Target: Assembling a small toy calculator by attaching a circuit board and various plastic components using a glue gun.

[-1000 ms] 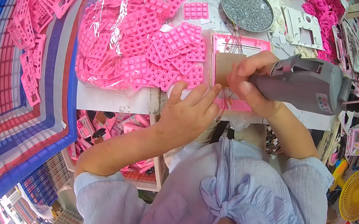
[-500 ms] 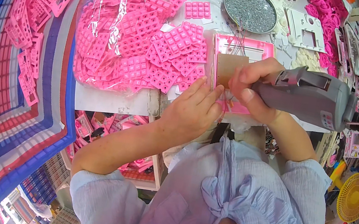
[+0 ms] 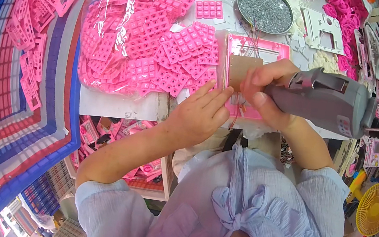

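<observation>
My right hand (image 3: 271, 89) is wrapped around the narrow front end of a grey electric screwdriver (image 3: 325, 104), which lies nearly level with its body out to the right. Its tip is hidden behind my fingers, over a brown board (image 3: 243, 67) in a pink plastic housing (image 3: 282, 49). Thin wires (image 3: 252, 44) run over the housing's far part. Just left of the board, my left hand (image 3: 202, 113) has its fingers stretched out, one fingertip at the board's near left corner. Nothing shows inside that hand.
A clear bag (image 3: 107, 41) spills pink keypads (image 3: 191, 44) to the left. Beyond the housing stands a round dish (image 3: 265, 10) of small metal screws. White panels (image 3: 322, 33) and pink parts (image 3: 338, 8) crowd the right, with a yellow basket (image 3: 374, 209) lower down.
My left hand has drawn slightly left and toward me, and its fingers are a little more spread. My right hand and the screwdriver have barely shifted.
</observation>
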The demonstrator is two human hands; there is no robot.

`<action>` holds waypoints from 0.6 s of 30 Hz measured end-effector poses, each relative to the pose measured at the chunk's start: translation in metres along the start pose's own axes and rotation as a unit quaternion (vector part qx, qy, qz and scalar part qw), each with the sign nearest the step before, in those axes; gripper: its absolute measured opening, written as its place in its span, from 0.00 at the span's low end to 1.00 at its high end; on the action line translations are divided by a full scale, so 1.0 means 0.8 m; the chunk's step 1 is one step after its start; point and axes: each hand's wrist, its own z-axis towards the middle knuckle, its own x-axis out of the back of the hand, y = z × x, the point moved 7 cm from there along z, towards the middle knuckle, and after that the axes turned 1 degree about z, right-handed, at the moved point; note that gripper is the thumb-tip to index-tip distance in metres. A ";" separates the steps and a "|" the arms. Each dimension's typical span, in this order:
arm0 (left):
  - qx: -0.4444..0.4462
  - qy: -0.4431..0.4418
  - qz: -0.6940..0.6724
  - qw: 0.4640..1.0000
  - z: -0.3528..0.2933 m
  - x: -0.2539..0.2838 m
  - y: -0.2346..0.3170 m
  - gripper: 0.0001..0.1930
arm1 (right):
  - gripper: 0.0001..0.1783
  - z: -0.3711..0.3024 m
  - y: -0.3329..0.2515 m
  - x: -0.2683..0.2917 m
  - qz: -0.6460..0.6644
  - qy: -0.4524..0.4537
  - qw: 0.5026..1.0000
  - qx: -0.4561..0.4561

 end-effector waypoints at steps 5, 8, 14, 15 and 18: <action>-0.008 0.004 -0.005 1.000 -0.004 -0.005 -0.004 0.06 | 0.14 0.005 -0.005 -0.004 0.033 0.000 0.999 0.005; 0.010 0.026 0.003 1.000 -0.002 -0.003 -0.005 0.06 | 0.14 0.004 -0.005 -0.002 0.025 0.000 1.000 0.002; 0.058 -0.005 0.043 0.997 -0.002 -0.004 0.000 0.04 | 0.11 -0.006 0.008 0.007 0.108 0.098 0.988 -0.050; 0.057 -0.010 0.049 0.997 -0.002 -0.005 0.000 0.04 | 0.11 -0.007 0.010 0.008 0.122 0.111 0.985 -0.050; 0.064 -0.020 0.055 0.996 -0.007 -0.006 0.001 0.03 | 0.12 -0.006 0.013 0.016 0.145 0.133 0.980 -0.035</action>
